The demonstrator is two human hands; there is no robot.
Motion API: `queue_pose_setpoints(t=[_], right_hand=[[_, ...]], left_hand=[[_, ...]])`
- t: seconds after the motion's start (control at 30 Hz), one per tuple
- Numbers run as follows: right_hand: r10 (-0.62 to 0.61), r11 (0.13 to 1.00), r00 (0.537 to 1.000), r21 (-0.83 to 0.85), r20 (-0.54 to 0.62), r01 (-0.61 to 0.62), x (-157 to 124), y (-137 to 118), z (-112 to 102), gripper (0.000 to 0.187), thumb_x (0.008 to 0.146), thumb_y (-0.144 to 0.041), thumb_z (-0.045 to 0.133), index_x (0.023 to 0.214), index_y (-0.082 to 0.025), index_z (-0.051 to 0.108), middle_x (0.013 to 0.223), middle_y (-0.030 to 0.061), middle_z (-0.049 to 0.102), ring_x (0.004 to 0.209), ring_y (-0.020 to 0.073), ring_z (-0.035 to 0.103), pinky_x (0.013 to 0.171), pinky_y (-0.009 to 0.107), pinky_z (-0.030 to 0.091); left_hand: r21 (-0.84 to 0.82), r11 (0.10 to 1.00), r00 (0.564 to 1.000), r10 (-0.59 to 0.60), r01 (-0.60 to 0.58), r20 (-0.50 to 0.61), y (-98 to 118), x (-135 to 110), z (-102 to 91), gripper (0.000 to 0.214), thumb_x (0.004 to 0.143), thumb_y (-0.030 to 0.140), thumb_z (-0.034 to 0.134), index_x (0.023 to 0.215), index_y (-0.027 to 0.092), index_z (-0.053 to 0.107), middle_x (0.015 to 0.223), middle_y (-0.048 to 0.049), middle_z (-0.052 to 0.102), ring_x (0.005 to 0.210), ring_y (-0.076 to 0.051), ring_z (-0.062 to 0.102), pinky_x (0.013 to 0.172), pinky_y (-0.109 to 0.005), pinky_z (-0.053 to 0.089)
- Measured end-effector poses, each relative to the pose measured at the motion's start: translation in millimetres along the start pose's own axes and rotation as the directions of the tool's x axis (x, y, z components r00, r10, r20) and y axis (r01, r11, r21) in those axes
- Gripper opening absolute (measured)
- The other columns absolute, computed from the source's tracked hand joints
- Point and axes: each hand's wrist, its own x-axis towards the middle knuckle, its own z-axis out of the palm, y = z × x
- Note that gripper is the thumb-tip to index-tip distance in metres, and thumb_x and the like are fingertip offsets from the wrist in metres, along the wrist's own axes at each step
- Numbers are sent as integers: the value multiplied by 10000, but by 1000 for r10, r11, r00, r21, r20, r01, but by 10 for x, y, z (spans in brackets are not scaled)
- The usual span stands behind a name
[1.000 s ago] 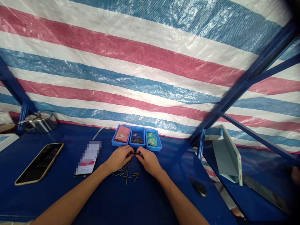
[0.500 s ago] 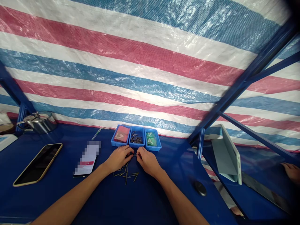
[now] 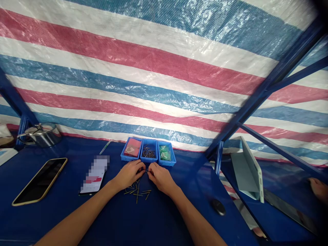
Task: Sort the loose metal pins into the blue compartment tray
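Observation:
My left hand and my right hand meet just in front of the blue bins, fingertips pinched close together. A small thin metal piece spans the gap between them; most of it is hidden by the fingers. On the table below and between the hands lie several thin brass-coloured rods, loosely scattered. The middle blue bin holds many thin dark metal pieces. Pink material and a small clear bag are in the left bin. Green and clear packets fill the right bin.
To the left are a phone with a lit screen, a dark phone, a pen and a lidded metal pot. A black mouse lies right. Beyond the frame post stands a tablet case, near another person's hand.
The view has shifted slightly. My right hand has tilted a little, and the small piece between the fingertips shows more clearly. The scattered rods look unmoved.

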Motion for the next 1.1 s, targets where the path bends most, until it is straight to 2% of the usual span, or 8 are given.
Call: queue_pose_setpoints(t=[0.17, 0.33, 0.53, 0.73, 0.9, 1.03, 1.1], right_hand=[[-29, 1000, 999, -9, -18, 29, -1, 18, 29, 62, 1014, -202, 571, 993, -237, 524, 970, -4, 625, 762, 160, 594, 628, 268, 319], [-5, 1000, 999, 31, -37, 6, 1, -5, 21, 53, 1027, -205, 536, 1001, -244, 511, 1002, -6, 620, 762, 157, 598, 637, 266, 336], [-18, 998, 1000, 55, -21, 19, 7, -57, -58, 58, 1037, -206, 526, 999, -248, 513, 1012, -6, 612, 760, 157, 594, 632, 260, 341], [-34, 998, 999, 52, 4, 34, 5, -70, -71, 64, 1040, -208, 534, 991, -247, 523, 1007, -4, 612, 764, 155, 595, 632, 250, 351], [-17, 997, 999, 69, -46, 20, -4, -39, -24, 48, 1062, -252, 513, 1028, -258, 547, 1037, 3, 620, 786, 159, 614, 647, 252, 383], [-1, 995, 996, 99, -94, 10, 0, -26, -16, 158, 1100, -273, 427, 1070, -265, 581, 1105, 30, 629, 824, 170, 643, 702, 272, 442], [14, 990, 992, 144, -125, 4, 8, -11, -7, 165, 1098, -254, 420, 1151, -269, 576, 1149, 42, 642, 887, 185, 665, 756, 287, 470]], left_hand=[[-12, 1000, 1000, -1, 1, 4, -4, 1, -6, 126, 1046, 303, 547, 1043, 232, 652, 929, -22, 628, 854, -195, 599, 776, -302, 447], [-10, 1000, 1000, 9, -9, 17, 7, 0, -17, 135, 1054, 321, 554, 1073, 242, 661, 953, -23, 634, 880, -202, 612, 780, -303, 450], [-21, 999, 999, 35, -35, 12, 5, -4, -18, 256, 1105, 359, 446, 1076, 233, 667, 1009, -46, 650, 925, -212, 630, 842, -319, 481], [-28, 998, 999, 50, -49, 16, 19, -17, -31, 278, 1114, 375, 420, 1145, 249, 666, 1024, -46, 646, 930, -213, 628, 857, -326, 483], [-12, 999, 999, 41, -40, 22, 17, -8, -25, 269, 1116, 362, 425, 1086, 242, 663, 1011, -42, 636, 920, -210, 624, 835, -319, 473], [27, 999, 1000, 22, -23, 18, 8, -1, -2, 273, 1124, 349, 405, 1043, 224, 633, 1010, -41, 638, 920, -213, 624, 832, -325, 461], [52, 998, 1000, 17, -18, 14, -3, -5, 15, 290, 1132, 336, 378, 1025, 213, 618, 1004, -42, 639, 924, -216, 622, 842, -334, 457]])
